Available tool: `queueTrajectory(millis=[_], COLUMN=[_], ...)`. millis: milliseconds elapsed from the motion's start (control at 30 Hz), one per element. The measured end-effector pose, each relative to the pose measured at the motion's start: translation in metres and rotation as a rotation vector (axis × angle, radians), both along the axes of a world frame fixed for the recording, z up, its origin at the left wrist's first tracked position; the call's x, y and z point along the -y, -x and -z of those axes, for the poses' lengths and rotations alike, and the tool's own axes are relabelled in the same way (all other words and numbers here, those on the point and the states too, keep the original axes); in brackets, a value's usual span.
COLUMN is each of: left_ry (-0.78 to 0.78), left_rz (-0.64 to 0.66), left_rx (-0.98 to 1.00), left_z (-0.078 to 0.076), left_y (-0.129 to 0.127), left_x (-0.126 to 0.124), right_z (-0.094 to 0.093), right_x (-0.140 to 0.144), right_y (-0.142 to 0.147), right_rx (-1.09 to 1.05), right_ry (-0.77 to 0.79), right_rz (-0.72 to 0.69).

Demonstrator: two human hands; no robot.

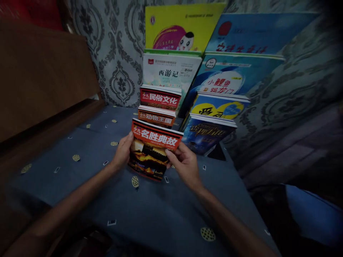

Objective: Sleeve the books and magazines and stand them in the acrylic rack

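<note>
Between my two hands is a book (147, 153) with a red title band and a dark night-scene cover, held upright and leaning back a little. My left hand (123, 151) grips its left edge, while my right hand (184, 164) pinches the right edge, thumb on the cover. Close behind it stand an orange-titled book (157, 117) and a red-titled book (160, 98). Farther back are a pale book (171, 69) and a large yellow book (182, 25). The lower parts of these rear books are hidden.
To the right stands a second row: a dark blue book (206, 132), a blue and yellow one (219, 107), a light blue one (235, 73) and a tall blue one (257, 32). Patterned cloth covers the table (88, 146). Wallpaper (118, 53) rises behind; a brown wooden panel (45, 71) borders the left.
</note>
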State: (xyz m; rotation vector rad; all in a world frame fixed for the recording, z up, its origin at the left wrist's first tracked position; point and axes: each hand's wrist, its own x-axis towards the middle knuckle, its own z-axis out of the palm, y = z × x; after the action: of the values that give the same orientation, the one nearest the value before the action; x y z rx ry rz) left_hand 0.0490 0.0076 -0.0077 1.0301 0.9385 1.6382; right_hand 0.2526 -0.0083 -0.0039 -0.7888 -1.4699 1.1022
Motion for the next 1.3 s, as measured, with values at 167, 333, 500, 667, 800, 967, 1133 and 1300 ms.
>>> queueTrajectory(millis=[167,333,500,667,800,967,1133,1300], left_ry=[-0.021,-0.001,-0.123,-0.203,-0.148,-0.168,-0.268,-0.458], left_rz=[-0.048,-0.033,0.027,0.23,0.314,0.26,0.151,0.038], left_rx=[-0.103,-0.23,-0.581,-0.923,-0.997,-0.935,-0.866,-0.8], left_z=[0.025,0.04,0.024,0.006,-0.002,-0.009,-0.016,-0.029], left_y=[0.01,0.023,0.044,0.068,0.073,0.061,0.047,0.035], left_x=[0.008,0.019,0.017,0.014,0.018,0.013,-0.005,-0.028], right_z=[0.028,0.047,0.039,0.038,0.038,0.037,0.027,0.002], right_x=[0.021,0.038,0.031,0.023,0.017,0.006,-0.01,-0.033], right_y=[0.0,0.002,0.0,0.0,0.001,0.002,0.0,0.0], right_rx=[0.316,0.452,0.493,0.554,0.528,0.484,0.459,0.412], right_ry=[-0.307,-0.575,-0.65,-0.691,-0.711,-0.683,-0.674,-0.681], right_rz=[0.052,0.135,0.195,0.189,0.174,0.211,0.228,0.318])
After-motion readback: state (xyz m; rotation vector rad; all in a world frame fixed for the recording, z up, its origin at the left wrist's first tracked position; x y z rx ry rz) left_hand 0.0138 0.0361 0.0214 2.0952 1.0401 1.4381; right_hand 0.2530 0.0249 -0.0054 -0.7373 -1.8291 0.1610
